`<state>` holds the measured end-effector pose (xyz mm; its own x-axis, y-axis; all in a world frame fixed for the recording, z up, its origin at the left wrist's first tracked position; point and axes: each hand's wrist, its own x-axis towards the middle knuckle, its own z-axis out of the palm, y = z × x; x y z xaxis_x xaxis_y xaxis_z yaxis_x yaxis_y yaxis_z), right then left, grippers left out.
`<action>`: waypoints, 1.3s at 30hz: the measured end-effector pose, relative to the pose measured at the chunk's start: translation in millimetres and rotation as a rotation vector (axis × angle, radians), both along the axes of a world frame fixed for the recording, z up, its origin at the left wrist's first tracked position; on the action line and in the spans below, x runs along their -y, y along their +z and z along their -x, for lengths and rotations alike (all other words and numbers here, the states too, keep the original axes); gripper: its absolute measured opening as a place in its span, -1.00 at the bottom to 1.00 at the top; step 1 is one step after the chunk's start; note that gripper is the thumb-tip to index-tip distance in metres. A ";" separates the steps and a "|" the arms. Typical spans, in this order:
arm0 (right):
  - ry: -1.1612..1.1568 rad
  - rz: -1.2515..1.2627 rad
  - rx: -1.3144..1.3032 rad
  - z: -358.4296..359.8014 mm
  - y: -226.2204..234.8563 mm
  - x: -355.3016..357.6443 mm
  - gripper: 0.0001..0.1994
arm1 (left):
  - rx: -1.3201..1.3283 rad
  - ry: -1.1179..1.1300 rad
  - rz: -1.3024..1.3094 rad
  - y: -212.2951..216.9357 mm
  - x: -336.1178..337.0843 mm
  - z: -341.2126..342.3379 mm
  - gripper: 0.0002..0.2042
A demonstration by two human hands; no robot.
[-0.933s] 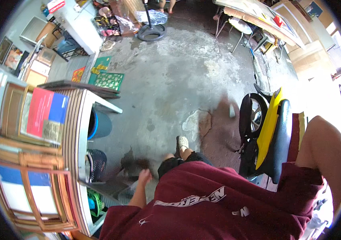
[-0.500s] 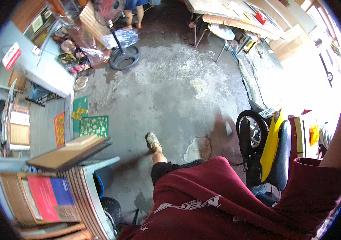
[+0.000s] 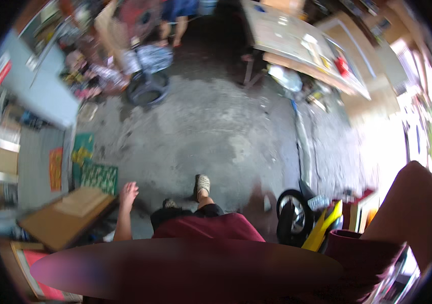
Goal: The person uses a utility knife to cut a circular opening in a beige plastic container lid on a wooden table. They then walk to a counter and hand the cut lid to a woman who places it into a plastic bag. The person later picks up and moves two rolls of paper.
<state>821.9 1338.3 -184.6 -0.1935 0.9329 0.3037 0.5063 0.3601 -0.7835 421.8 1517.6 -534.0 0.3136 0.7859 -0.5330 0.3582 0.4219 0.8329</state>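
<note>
The left hand [image 3: 128, 193] hangs with fingers loosely spread, holding nothing, just beside a flat tan cardboard sheet [image 3: 64, 220] at its eight o'clock; the right hand is out of view.

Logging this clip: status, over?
Left hand open, empty, by the board stack. Right hand out of view. Yellow bike parked right of the feet.
</note>
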 end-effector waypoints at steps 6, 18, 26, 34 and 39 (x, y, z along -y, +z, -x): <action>0.094 -0.244 0.004 -81.3 73.8 -77.4 -0.63 | -0.323 -0.335 -0.029 -19.9 63.8 -32.0 -0.61; 0.551 -0.463 -0.126 32.9 96.4 -431.7 -0.57 | -0.073 0.518 0.849 -25.5 235.1 28.1 -0.61; 0.629 -0.538 -0.143 187.4 139.1 -656.2 -0.53 | -0.129 0.902 0.487 -44.5 -24.6 188.5 -0.62; 0.692 -0.556 -0.166 314.9 135.3 -856.9 -0.49 | -0.149 1.085 0.078 11.6 -328.6 358.2 -0.63; 0.771 -0.562 -0.214 417.3 114.6 -999.7 -0.47 | -0.172 1.100 0.177 -22.6 -380.7 383.1 -0.64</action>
<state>404.6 2338.0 -70.0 -0.5788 0.2822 0.7651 -0.1580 0.8816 -0.4447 38.6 1898.3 -556.5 -0.5911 0.4993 -0.6335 -0.1770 0.6859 0.7058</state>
